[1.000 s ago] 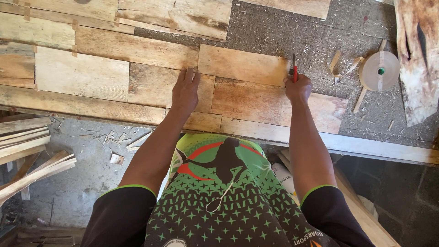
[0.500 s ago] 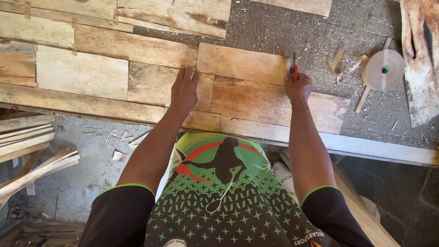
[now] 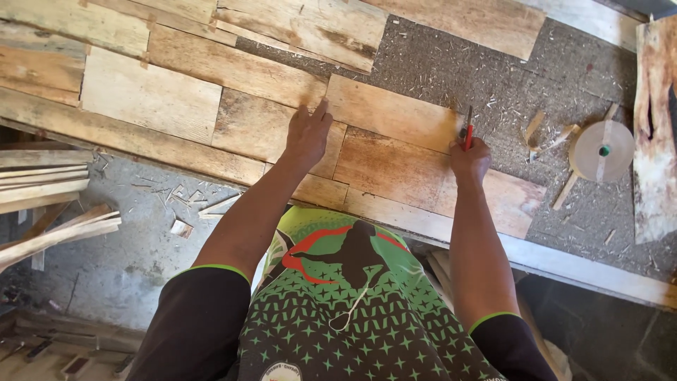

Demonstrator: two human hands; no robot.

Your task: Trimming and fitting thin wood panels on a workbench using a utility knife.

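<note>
My left hand (image 3: 307, 134) rests flat on the wooden boards, its forefinger reaching to the left corner of a pale short plank (image 3: 391, 113). My right hand (image 3: 470, 159) is closed round a red pencil (image 3: 468, 129), whose tip meets the plank's right end. The plank lies among several other boards (image 3: 148, 95) laid side by side on a chipboard tabletop (image 3: 550, 70) strewn with shavings.
A round roll of pale edging tape (image 3: 601, 150) with a green core lies right of my right hand, with wood offcuts (image 3: 534, 127) around it. A rough slab (image 3: 656, 127) is at the far right. Loose wood strips (image 3: 49, 226) are stacked over the concrete floor at left.
Both hands stay on the plank. The view has shifted slightly; the pencil remains at the plank's right end.
</note>
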